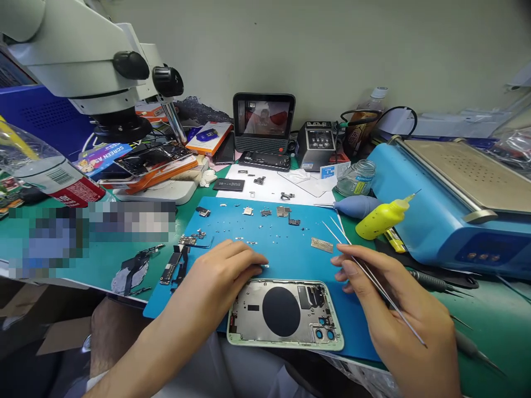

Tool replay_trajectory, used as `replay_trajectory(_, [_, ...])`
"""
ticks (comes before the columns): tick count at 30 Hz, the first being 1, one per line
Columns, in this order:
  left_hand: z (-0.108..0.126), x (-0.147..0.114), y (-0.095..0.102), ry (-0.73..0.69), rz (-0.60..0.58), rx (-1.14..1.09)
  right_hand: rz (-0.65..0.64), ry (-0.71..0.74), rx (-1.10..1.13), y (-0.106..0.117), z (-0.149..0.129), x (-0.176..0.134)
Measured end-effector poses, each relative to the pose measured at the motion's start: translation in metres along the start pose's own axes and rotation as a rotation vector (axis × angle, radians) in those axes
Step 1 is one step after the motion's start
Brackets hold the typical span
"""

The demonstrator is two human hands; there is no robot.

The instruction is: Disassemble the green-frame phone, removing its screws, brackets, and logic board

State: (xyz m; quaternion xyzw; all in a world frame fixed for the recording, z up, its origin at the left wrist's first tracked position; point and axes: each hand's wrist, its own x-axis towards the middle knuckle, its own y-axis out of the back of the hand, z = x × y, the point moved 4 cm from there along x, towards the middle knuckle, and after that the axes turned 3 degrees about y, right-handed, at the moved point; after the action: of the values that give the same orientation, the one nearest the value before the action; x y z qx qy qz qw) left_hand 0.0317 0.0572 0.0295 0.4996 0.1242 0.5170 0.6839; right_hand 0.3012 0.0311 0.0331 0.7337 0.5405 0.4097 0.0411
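Observation:
My right hand (385,293) holds a pair of slim metal tweezers (369,273), whose two tips are apart above the blue mat. Close to the top edge of a phone housing (244,315), my left hand (226,271) is closed, with its fingertips low over the mat. A tiny whitish piece (266,266) shows at those fingertips; whether it is gripped I cannot tell. The housing lies inside up, light green at the rim, with a black round pad (281,311) and camera openings at its right end. Several small phone parts and screws lie farther back on the blue mat (286,260).
A microscope (95,72) overhangs the left side. At right stand a blue heating station (435,210), a yellow bottle (379,221) and a blue air blower (359,205). A small display (264,119) stands at the back. A flat metal strip (322,245) lies near the tweezer tips.

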Motion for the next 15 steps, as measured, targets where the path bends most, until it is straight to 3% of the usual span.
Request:
replay_trajectory(8, [-0.0031, -0.0055, 0.0001, 0.03, 0.008, -0.013, -0.005, -0.064, 0.182, -0.0026, 0.0004, -0.0002])
replay_trajectory(15, [0.0017, -0.0033, 0.0009, 0.007, 0.016, 0.02, 0.06, -0.016, 0.26, 0.002, 0.0023, -0.0028])
